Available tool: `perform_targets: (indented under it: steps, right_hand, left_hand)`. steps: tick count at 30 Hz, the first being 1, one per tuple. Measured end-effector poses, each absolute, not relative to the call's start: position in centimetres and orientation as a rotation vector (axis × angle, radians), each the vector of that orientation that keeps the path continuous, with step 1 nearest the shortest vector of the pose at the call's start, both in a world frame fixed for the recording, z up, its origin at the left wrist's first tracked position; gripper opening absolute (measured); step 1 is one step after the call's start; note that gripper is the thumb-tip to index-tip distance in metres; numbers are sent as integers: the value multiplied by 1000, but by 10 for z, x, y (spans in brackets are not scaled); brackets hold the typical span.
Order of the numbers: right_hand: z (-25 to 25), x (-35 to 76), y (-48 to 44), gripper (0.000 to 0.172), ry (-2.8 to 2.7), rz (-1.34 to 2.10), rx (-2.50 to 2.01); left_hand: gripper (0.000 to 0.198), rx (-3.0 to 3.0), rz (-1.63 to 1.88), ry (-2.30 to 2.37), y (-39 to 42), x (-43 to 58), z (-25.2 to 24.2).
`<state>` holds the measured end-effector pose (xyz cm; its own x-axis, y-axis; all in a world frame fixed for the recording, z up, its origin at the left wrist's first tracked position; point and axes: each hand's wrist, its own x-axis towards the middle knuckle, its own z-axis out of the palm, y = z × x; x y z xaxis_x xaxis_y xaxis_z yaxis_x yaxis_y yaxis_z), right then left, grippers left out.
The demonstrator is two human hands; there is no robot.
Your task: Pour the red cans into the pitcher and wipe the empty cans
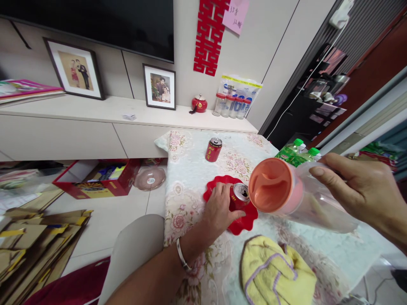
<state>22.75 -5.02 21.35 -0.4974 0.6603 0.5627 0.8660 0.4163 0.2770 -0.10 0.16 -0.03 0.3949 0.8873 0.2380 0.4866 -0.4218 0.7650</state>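
Orange plastic makes the lid (271, 183) of a clear plastic jug (318, 207) leaning toward a red metal can (235, 202); if it tips too far, any drink inside could splash the red wavy-edged plate (239, 226). The can sits on that plate, inside the left hand's (218, 212) curled fingers. The right hand (361, 182) has its fingers wrapped round the jug.

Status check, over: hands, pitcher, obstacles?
Left hand cupped round red can, red plate beneath. Right hand holding tilted clear pitcher, orange lid beside can. Yellow cloth nearby, not blocking.
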Motion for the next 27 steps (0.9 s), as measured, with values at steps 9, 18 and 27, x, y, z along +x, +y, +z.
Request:
perform_targets:
  steps: [9, 18, 27]
  right_hand:
    - [212, 228, -50, 52, -2314, -785, -1292]
    - [211, 228, -50, 51, -2307, -772, -1295]
    - [209, 229, -49, 51, -2293, -762, -1310]
  left_hand:
    - [72, 2054, 894, 1164, 2, -2, -2]
    - [70, 2048, 917, 1172, 1, 0, -3]
    - [71, 2031, 948, 1166, 2, 0, -5]
